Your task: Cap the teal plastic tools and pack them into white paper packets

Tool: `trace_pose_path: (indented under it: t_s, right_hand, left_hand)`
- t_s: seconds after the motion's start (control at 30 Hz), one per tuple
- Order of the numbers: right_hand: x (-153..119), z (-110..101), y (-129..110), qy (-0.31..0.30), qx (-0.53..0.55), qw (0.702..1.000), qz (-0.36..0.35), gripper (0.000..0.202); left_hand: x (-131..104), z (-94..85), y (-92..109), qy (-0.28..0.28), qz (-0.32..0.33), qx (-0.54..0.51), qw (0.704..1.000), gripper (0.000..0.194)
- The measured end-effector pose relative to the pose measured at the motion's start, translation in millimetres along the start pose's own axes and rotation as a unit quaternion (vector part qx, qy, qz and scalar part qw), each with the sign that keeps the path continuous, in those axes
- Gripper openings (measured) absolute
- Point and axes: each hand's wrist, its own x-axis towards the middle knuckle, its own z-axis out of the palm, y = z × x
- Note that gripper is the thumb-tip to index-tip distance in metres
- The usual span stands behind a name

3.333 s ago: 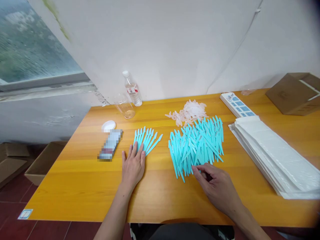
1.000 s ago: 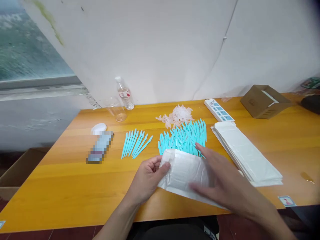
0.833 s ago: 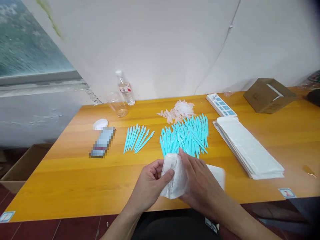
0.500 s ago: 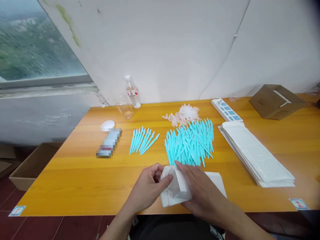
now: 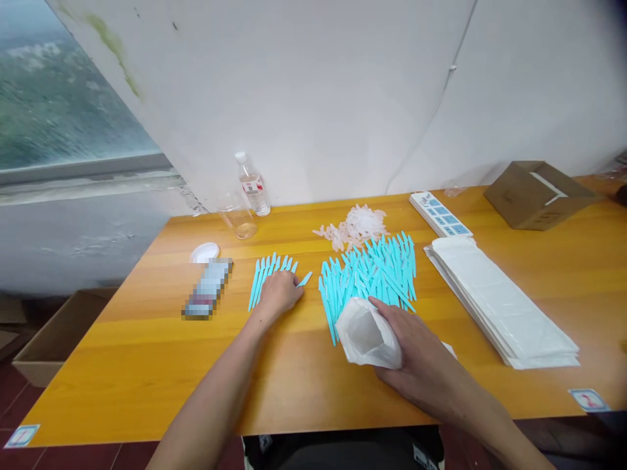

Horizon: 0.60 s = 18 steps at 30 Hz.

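Observation:
My left hand [image 5: 281,292] is over a row of turquoise plastic knives [image 5: 257,284], its fingers curled down at the row's right end. One knife tip [image 5: 304,279] sticks out past the fingers, and the fingertips themselves are hidden. A white paper bag [image 5: 375,356] is in my right hand [image 5: 416,352], its mouth open and facing up toward me. Behind the bag lies a large pile of the same turquoise knives [image 5: 377,274], partly covered by it. A corner of something white [image 5: 449,350] shows beyond my right hand.
Small translucent pieces [image 5: 362,225] are heaped behind the knives. To the right lie stacked white bags [image 5: 504,300], a printed card stack [image 5: 441,215] and a cardboard box [image 5: 533,196]. At left are a phone [image 5: 208,287], white lid [image 5: 204,252], clear cup [image 5: 240,219] and bottle [image 5: 253,186].
My left hand has let go of the bag and moved forward and left onto the row of knives. The bag, in my right hand, has shifted slightly right and opened wider.

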Motion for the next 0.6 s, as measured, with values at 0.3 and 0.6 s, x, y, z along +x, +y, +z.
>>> trace_pose_path:
  t_s: [0.3, 0.6]
  right_hand:
    - [12, 2, -3, -0.009, -0.029, 0.999, 0.013, 0.074]
    - [11, 29, -17, -0.042, -0.07, 0.996, -0.04, 0.075]
  left_hand:
    - [-93, -43.1, 8, 0.099, -0.008, -0.586, 0.804, 0.027]
    - [-149, 10.4, 25, 0.107, -0.038, -0.46, 0.881, 0.025]
